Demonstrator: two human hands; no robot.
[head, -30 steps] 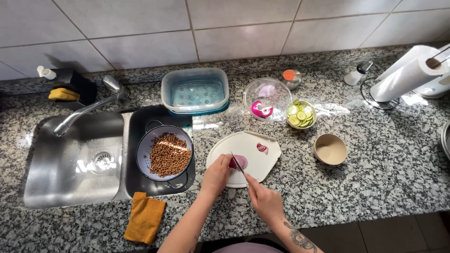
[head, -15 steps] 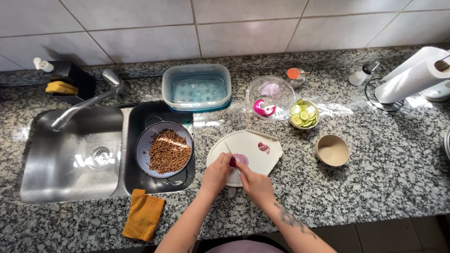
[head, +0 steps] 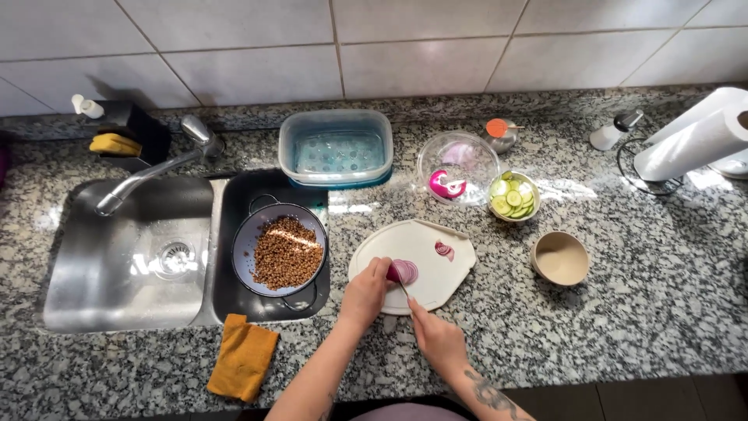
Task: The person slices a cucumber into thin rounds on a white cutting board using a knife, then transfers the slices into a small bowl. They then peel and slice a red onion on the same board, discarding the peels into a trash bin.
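A piece of red onion point(head: 405, 271) lies on the white cutting board point(head: 436, 292). My left hand point(head: 365, 295) presses on the onion's left side. My right hand point(head: 438, 338) grips a knife point(head: 403, 290) whose thin blade meets the onion from the near side. A small onion scrap point(head: 444, 249) lies farther back on the board.
A colander of brown grains point(head: 282, 251) sits in the dark tray beside the steel sink point(head: 117, 257). Behind the board stand a clear plastic container point(head: 336, 148), a glass bowl point(head: 458, 165), a bowl of cucumber slices point(head: 514, 196) and an empty tan bowl point(head: 559, 259). An orange cloth point(head: 243, 357) lies near the counter edge.
Both hands have stayed at the onion; the right hand drew slightly back toward the near edge of the board while the view shifted a little.
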